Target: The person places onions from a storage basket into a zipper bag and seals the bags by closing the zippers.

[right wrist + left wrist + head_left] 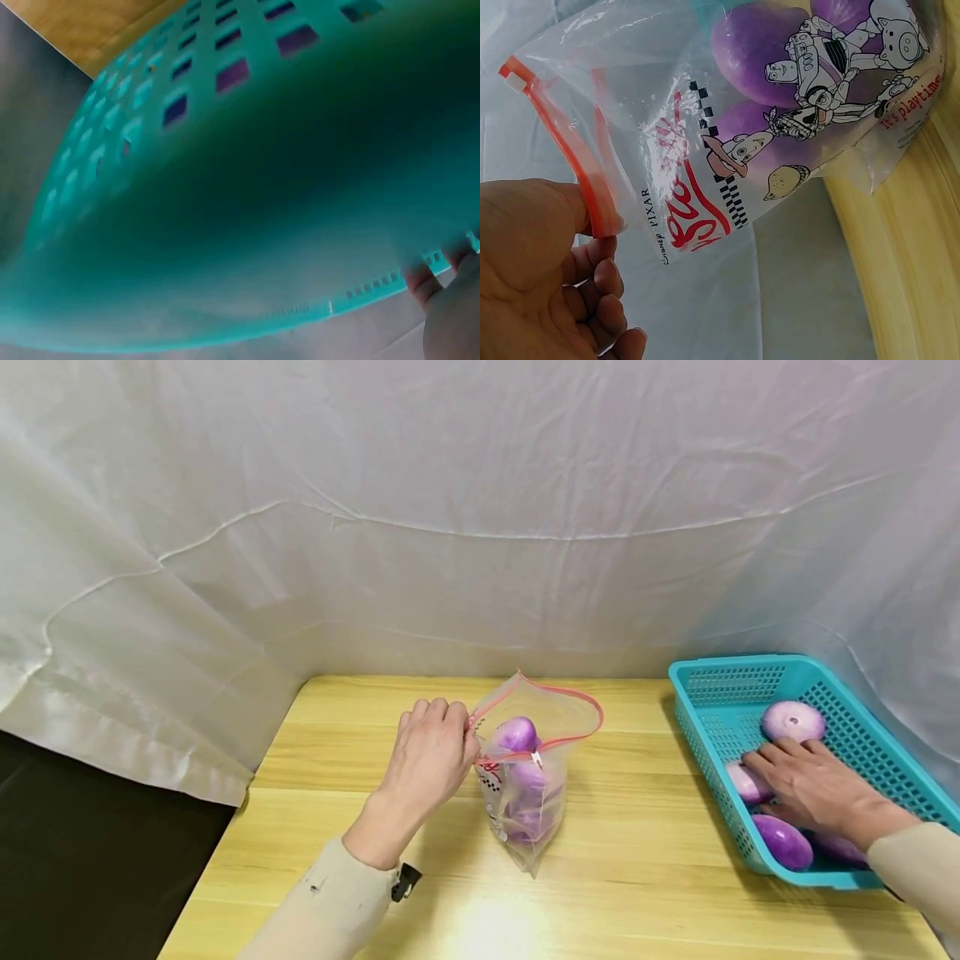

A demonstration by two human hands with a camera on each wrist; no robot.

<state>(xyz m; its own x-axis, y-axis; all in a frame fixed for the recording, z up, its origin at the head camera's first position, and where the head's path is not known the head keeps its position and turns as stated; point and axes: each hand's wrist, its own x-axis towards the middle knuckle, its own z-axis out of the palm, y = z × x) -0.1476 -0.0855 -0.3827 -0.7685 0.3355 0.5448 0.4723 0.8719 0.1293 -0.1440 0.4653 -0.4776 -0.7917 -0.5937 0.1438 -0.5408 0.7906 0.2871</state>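
Onions [514, 732], purple: where, from the left?

First my left hand [433, 745], fingers pinching the edge of a clear, red-trimmed bag [558, 714]; mouth open, several onions inside.

And the right?

More, in the turquoise basket [738, 687] on the tabletop [630, 827]. My right hand [821, 785] touches a pale onion [745, 785] there; whether its fingers grip, I cannot tell.

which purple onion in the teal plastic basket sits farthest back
The pale purple, round onion beyond the right hand; the other visible onions in the teal plastic basket lie nearer the front.
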